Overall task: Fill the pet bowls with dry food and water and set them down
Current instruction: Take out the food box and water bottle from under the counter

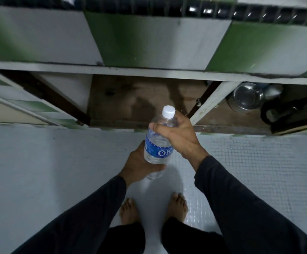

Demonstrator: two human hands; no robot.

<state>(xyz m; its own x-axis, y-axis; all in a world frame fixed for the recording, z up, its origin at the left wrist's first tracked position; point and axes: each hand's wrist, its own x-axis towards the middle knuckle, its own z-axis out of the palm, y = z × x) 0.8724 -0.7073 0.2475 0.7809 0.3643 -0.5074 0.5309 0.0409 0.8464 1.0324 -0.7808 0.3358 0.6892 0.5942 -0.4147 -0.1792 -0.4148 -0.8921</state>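
Left hand: our left hand [140,165] cups the lower part of the water bottle [158,143] from underneath and behind, fingers curled round its base, with the fingertips showing at the bottle's right edge.
Right hand: our right hand [176,136] wraps the bottle's shoulder just below the neck, thumb laid across the front and fingers bent round the far side; it is closed firmly on the plastic.
Water bottle: clear plastic with a blue label, held between both hands in front of us at a slight tilt, top leaning away from us. It is above the floor and touches nothing but our hands.
Cap: the white cap [168,111] sits on the neck, just above our right hand; neither hand touches it.
Sleeves: dark long sleeves [240,198] cover both our arms to the wrists.
Cabinet: an open lower cabinet [140,99] lies ahead of us, its brown shelf bare behind the bottle.
Steel bowl: a steel bowl [248,97] rests in the compartment to the right, well apart from the bottle.
Floor: pale floor [48,171] beneath us, our bare feet [129,210] below the bottle.
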